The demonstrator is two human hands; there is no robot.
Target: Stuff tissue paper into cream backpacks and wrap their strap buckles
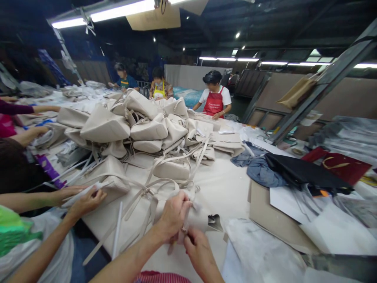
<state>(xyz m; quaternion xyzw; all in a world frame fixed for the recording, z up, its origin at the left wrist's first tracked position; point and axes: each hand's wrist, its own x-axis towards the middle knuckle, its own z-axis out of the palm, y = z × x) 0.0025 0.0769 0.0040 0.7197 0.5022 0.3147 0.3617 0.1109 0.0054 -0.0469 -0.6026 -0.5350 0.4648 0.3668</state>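
Note:
A cream handbag (198, 220) lies on the table right in front of me, its straps running up and to the left. My left hand (176, 212) is closed over the bag's upper part, fingers bent around it. Low on the bag, my right hand (198, 247) pinches near a small metal fitting (184, 230); exactly what sits between those fingertips is partly hidden. Beside the left hand is a small whitish piece (198, 208). Another cream bag (172, 168) with looped straps rests just beyond.
A large heap of cream bags (144, 118) fills the table's middle. At left, a co-worker's hands (88, 202) hold white material against a bag. Blue-grey cloth (262, 171), a black flat item (306, 171), cardboard (273, 220) and plastic sheets (259, 247) lie right. Other people work across the table.

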